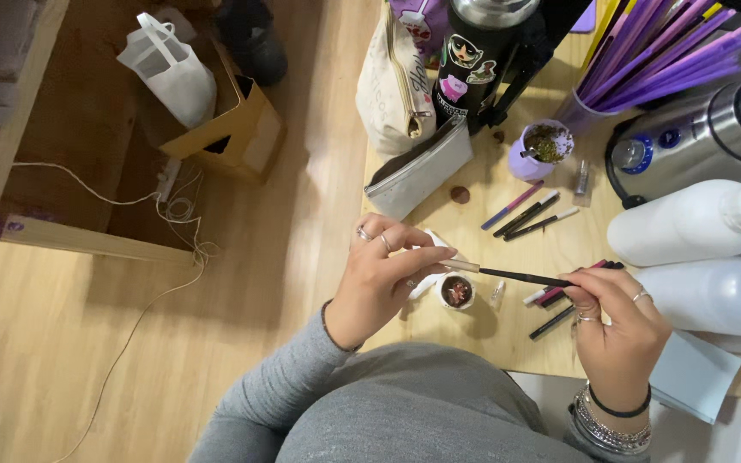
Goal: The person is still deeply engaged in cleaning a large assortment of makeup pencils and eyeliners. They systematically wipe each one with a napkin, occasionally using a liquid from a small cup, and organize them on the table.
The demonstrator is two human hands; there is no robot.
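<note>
Two hands share one tool: your left hand (383,279) pinches the pale end of a thin black pencil (521,276) between thumb and fingertips, and your right hand (615,326) closes narrowly on its dark end, so the pencil spans level between them just above the wooden table (508,330). Holding both ends this way steadies a slender stick that one hand alone would let wobble. Directly below the pencil stands a small open pot (456,291) of reddish-brown contents, near your left thumb, placed within easy reach of the tip. Several more pencils (529,214) lie loose farther back on the table, apart from your hands, and a few others rest just beside your right fingers. A grey zip pouch (418,171) lies open behind the pot, beside a lilac cup (542,147). Two white plastic bottles (696,257) lie on their sides at your right, near that wrist but not touching it.
</note>
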